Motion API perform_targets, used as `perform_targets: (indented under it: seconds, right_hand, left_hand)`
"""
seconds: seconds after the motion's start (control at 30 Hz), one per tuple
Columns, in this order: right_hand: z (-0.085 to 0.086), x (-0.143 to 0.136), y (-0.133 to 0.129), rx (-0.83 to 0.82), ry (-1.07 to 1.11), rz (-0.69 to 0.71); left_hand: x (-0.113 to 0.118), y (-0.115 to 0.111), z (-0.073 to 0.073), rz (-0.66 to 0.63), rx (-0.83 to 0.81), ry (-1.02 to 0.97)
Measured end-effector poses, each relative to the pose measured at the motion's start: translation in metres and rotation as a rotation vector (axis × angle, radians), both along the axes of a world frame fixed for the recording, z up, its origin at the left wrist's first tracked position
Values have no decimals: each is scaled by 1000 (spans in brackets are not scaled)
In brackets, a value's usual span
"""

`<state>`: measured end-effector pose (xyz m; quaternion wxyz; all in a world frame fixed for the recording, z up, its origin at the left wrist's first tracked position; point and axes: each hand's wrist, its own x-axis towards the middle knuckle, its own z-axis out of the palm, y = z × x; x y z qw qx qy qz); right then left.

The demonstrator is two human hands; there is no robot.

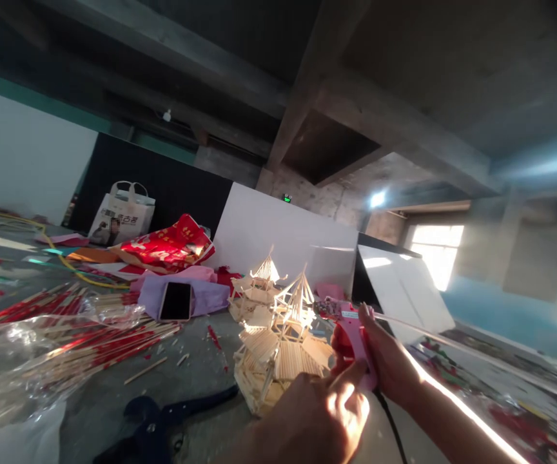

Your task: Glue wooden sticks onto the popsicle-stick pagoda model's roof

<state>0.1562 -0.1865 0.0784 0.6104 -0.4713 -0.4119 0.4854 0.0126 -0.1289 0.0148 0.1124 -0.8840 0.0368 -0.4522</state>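
My right hand (387, 361) is wrapped round the handle of a pink hot glue gun (354, 335). The gun's nozzle points left, towards a small pagoda model (291, 357) built of thin wooden sticks. A dark cord hangs from the handle. My left hand (314, 412) is in front of the model's base, its fingers curled in and the index finger reaching to the gun's handle. Whatever those fingers pinch, if anything, is hidden. Behind stands a second stick pagoda (254, 290) with a pointed roof.
Dark blue ratchet cutters (150, 425) lie at the front. Left are bundles of red-tipped sticks (95, 348) in clear plastic, and a phone (176, 301) on purple paper. Farther back are a red bag (172, 245) and a white carrier bag (121, 216). White panels (278, 229) stand behind.
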Motion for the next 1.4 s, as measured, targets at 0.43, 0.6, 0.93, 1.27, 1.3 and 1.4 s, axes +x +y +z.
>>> perform_targets:
  seconds: [0.43,0.6,0.93,1.27,1.3,1.4]
  right_hand:
    - [4,-5,-14,22,-29,-35]
    - [9,0,-17,4,-4,-14]
    - [11,4,-14,27,-322,-4]
    - [20,-6,25,-2,-1027,-134]
    - [21,-8,30,22,-1067,-164]
    - [22,-9,37,39,-1151,-225]
  left_hand:
    - [25,-15,-21,82,-201,19]
    - [-8,-11,-6,61,-98,33]
    - [-62,86,19,290,-765,-229]
    - [-51,126,28,98,-1389,-297]
    - [-52,124,28,69,-1402,-317]
    - [-59,117,24,-7,-1392,-353]
